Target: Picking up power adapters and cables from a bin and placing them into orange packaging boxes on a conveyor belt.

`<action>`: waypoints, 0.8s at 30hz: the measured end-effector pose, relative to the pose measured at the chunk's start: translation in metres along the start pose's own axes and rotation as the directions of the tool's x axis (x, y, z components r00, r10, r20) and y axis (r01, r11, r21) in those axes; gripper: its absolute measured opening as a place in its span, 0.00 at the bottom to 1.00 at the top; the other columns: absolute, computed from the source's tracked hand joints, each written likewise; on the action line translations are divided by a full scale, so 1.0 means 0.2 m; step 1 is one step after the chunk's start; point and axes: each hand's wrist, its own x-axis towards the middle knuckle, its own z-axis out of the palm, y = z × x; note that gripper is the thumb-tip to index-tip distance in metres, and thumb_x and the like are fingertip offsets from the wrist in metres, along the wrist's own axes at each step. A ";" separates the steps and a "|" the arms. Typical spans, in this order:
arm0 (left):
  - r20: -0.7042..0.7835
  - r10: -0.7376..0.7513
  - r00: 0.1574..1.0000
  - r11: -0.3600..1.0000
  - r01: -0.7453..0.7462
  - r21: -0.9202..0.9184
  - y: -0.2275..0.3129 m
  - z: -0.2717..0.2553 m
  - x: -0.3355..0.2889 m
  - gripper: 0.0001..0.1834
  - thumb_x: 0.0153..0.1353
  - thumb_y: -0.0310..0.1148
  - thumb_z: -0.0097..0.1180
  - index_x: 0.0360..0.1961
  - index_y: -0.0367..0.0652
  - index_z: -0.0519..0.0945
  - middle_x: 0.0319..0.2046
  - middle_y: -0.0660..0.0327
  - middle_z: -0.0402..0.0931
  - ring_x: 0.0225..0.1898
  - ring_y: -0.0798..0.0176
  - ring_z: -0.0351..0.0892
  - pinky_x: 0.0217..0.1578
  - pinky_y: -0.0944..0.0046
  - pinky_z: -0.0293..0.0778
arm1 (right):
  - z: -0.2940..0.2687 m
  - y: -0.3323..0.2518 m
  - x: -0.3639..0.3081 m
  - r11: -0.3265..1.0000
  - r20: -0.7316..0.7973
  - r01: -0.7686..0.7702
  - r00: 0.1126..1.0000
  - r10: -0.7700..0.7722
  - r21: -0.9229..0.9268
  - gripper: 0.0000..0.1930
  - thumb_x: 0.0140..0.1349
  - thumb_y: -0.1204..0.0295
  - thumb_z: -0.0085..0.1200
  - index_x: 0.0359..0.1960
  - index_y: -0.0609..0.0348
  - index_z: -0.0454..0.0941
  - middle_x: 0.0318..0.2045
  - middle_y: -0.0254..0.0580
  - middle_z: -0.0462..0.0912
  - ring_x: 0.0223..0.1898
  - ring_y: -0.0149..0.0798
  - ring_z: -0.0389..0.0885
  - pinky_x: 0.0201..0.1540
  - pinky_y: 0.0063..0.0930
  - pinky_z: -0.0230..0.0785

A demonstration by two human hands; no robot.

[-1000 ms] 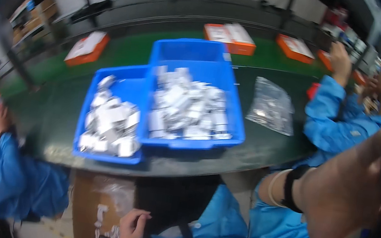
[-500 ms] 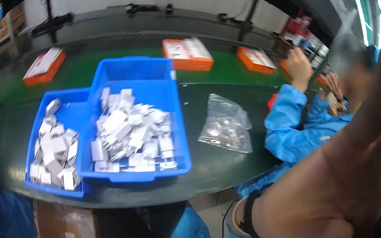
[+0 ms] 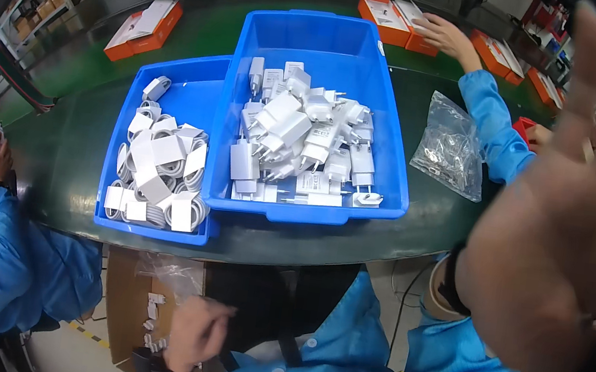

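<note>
Coiled cables (image 3: 197,210) in the left bin (image 3: 201,90) look light, floppy; grip their wraps (image 3: 150,180). The left hand (image 3: 197,331), half-open, seems empty. Chargers (image 3: 287,128) in the right bin (image 3: 310,35) seem stiff, slick: pinch their sides. The right hand (image 3: 538,251), blurred, looks open, empty.

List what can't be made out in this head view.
Head view:
Right hand: blurred; outer side lost in the dark rim.
Left hand: motion-blurred, grip unclear.
White chargers low in the pile: covered by those above.
Clear bag: contents too small to identify through the plastic.
Cardboard box: partly hidden by the table and left hand.
</note>
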 end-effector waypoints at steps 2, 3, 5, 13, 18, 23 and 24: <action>-0.078 0.073 0.994 0.996 -0.068 0.064 0.02 -0.09 0.12 0.13 0.47 0.17 0.55 0.35 0.40 0.82 0.29 0.56 0.81 0.30 0.53 0.78 0.32 0.58 0.72 | 0.17 0.08 -0.01 0.941 -0.212 0.029 0.976 0.045 0.336 0.19 0.66 0.68 0.44 0.57 0.59 0.73 0.67 0.63 0.60 0.71 0.64 0.53 0.69 0.64 0.53; -0.129 0.117 0.985 0.991 -0.107 0.080 0.04 -0.18 0.15 0.13 0.46 0.16 0.54 0.35 0.39 0.81 0.28 0.55 0.80 0.29 0.53 0.78 0.32 0.59 0.73 | 0.12 0.23 -0.08 0.991 -0.040 0.049 0.998 -0.044 0.127 0.22 0.66 0.73 0.47 0.61 0.63 0.68 0.66 0.59 0.63 0.68 0.58 0.60 0.66 0.56 0.61; -0.234 0.166 0.958 0.982 -0.140 0.123 0.03 -0.32 0.21 0.13 0.46 0.15 0.53 0.34 0.37 0.80 0.27 0.54 0.80 0.28 0.53 0.78 0.33 0.60 0.73 | 0.39 0.35 -0.12 0.925 -0.172 -0.345 0.913 0.370 0.157 0.23 0.63 0.82 0.52 0.60 0.65 0.66 0.60 0.46 0.71 0.58 0.38 0.72 0.59 0.31 0.67; -0.486 0.018 0.874 0.981 -0.109 -0.160 -0.16 -0.60 0.91 0.07 0.68 0.25 0.47 0.37 0.36 0.77 0.33 0.62 0.76 0.36 0.70 0.73 0.40 0.70 0.68 | 0.39 0.73 -0.47 0.530 0.382 -0.394 0.395 0.836 -0.751 0.18 0.51 0.70 0.55 0.45 0.59 0.82 0.42 0.54 0.84 0.45 0.53 0.83 0.48 0.44 0.76; -0.307 0.000 0.952 0.977 -0.065 -0.203 -0.97 -0.70 1.44 0.05 0.68 0.26 0.49 0.36 0.36 0.74 0.31 0.63 0.72 0.35 0.69 0.70 0.39 0.68 0.68 | 0.64 0.77 -0.58 0.573 0.372 -0.326 0.507 0.777 -0.752 0.11 0.51 0.75 0.54 0.38 0.61 0.80 0.29 0.52 0.84 0.33 0.54 0.85 0.36 0.47 0.76; -0.228 0.137 0.964 0.934 -0.050 0.353 -1.13 -0.43 1.72 0.07 0.68 0.27 0.48 0.39 0.34 0.74 0.38 0.49 0.74 0.45 0.45 0.70 0.50 0.51 0.66 | 0.61 0.84 -0.60 0.483 0.294 -0.525 0.403 0.866 -0.701 0.14 0.54 0.76 0.53 0.43 0.67 0.75 0.32 0.56 0.83 0.39 0.57 0.83 0.42 0.48 0.74; -0.215 0.148 0.965 0.935 -0.066 0.348 -1.20 -0.41 1.75 0.07 0.68 0.27 0.48 0.39 0.34 0.74 0.38 0.49 0.74 0.45 0.45 0.70 0.50 0.51 0.66 | 0.61 0.86 -0.59 0.467 0.278 -0.531 0.399 0.874 -0.707 0.14 0.54 0.76 0.53 0.43 0.67 0.75 0.32 0.56 0.83 0.39 0.57 0.83 0.42 0.48 0.74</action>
